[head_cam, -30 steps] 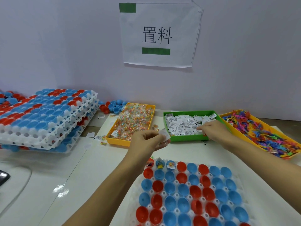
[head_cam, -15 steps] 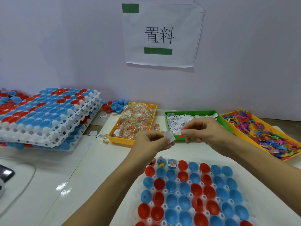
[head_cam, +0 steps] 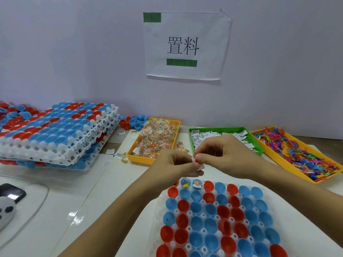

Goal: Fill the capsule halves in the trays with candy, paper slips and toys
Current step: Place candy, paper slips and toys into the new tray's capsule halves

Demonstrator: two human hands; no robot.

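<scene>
Both bare forearms reach in from the lower edge and meet above the far edge of the white plastic tray (head_cam: pixel 161 204) of red and blue capsule halves (head_cam: pixel 209 227) on the white table (head_cam: pixel 55 219). The left hand (head_cam: pixel 173 165) is curled, its fingers pinching small white paper slips (head_cam: pixel 200 166). The right hand (head_cam: pixel 225 154), knuckles up, touches it, thumb and forefinger pressed together on a small red piece (head_cam: pixel 197 158) at the slips. Behind them sit the yellow tray of wrapped candy (head_cam: pixel 157 139), the green tray of paper slips (head_cam: pixel 217 135) and the yellow tray of colourful plastic toys (head_cam: pixel 297 154). Two far-row capsule halves already hold items.
</scene>
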